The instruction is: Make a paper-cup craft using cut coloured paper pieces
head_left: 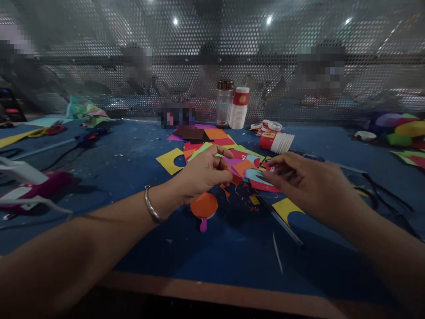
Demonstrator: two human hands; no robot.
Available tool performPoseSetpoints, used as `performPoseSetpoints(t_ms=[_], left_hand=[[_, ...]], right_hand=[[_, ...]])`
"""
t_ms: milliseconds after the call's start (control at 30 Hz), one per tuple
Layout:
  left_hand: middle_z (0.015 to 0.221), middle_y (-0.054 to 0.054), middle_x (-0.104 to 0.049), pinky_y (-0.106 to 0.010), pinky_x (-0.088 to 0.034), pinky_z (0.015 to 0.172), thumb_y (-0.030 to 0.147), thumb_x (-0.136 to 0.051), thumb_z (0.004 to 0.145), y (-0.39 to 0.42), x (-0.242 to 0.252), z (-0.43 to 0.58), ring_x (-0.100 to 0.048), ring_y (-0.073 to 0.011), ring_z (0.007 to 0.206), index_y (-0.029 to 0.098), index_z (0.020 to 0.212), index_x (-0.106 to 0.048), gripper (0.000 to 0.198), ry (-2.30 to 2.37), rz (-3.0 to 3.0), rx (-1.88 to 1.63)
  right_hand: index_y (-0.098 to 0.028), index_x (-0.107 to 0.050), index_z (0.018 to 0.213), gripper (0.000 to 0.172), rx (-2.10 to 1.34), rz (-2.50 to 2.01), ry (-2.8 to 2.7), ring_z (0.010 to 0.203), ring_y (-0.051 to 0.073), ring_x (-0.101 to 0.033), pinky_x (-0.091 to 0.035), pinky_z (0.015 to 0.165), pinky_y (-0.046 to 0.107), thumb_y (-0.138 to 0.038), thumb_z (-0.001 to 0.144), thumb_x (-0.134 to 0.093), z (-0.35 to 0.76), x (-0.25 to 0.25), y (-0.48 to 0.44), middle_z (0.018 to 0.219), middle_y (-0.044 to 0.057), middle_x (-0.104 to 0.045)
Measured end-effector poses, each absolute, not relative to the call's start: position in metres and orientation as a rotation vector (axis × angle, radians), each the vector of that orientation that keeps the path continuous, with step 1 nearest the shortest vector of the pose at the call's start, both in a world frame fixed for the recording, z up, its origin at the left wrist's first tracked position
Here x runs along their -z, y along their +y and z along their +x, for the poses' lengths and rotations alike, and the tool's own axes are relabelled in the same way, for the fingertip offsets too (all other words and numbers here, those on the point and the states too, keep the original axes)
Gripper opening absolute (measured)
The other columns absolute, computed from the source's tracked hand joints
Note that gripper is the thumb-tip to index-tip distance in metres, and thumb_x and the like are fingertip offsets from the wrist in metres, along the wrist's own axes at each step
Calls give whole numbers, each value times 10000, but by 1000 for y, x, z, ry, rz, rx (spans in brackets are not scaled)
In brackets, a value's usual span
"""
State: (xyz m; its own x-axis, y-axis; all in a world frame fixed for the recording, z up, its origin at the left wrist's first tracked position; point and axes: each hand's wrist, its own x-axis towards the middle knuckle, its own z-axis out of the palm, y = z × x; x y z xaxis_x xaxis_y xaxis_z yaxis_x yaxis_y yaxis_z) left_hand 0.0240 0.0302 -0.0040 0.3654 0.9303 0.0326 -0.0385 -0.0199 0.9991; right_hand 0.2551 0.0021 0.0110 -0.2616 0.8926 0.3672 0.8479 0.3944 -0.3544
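Observation:
My left hand (206,172), with a silver bangle at its wrist, pinches a small piece of orange paper (236,178) between thumb and finger. To its right, my right hand (300,175) hovers with fingers apart and slightly curled, near a light blue paper scrap (254,176); whether its fingertips touch the scrap I cannot tell. Below the left hand lies an orange paper disc (203,205) with a purple tab (203,224) sticking out underneath. Yellow paper with a round cut-out (170,159) rests left of the heap, and another yellow cut-out piece (286,209) lies under my right hand.
Paper cups (239,108) stand stacked beside a clear bottle (224,106) at the back; more cups (276,142) lie sideways. A glue gun (36,188) and cables are at left, scissors (55,128) farther back. A clear stick (282,223) lies in front.

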Motion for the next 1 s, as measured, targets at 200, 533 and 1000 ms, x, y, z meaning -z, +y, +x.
performPoseSetpoints(t_ms=[200, 533, 1000], left_hand=[[694, 72, -599, -258, -438, 601, 70, -658, 623, 23, 7, 30, -594, -105, 602, 204, 1042, -487, 473, 820, 1522, -932], [733, 36, -647, -262, -471, 668, 78, -730, 694, 18, 6, 33, -627, -101, 665, 156, 972, -586, 323, 809, 1276, -966], [728, -25, -722, -247, -532, 695, 91, -720, 792, 17, 1, 28, -694, -117, 690, 131, 782, -642, 88, 814, 1126, -894]], right_hand=[[-217, -660, 1044, 178, -530, -1178, -2155, 695, 176, -685, -521, 664, 297, -327, 908, -626, 225, -3, -9, 887, 47, -749], [-226, -630, 1011, 96, -476, -1141, -1993, 736, 150, -687, -513, 633, 247, -262, 922, -634, 221, 3, -14, 877, 31, -728], [-178, -695, 1003, 114, -58, -898, -2212, 757, 138, -707, -558, 716, 239, -150, 927, -615, 232, 8, -8, 902, 33, -768]])
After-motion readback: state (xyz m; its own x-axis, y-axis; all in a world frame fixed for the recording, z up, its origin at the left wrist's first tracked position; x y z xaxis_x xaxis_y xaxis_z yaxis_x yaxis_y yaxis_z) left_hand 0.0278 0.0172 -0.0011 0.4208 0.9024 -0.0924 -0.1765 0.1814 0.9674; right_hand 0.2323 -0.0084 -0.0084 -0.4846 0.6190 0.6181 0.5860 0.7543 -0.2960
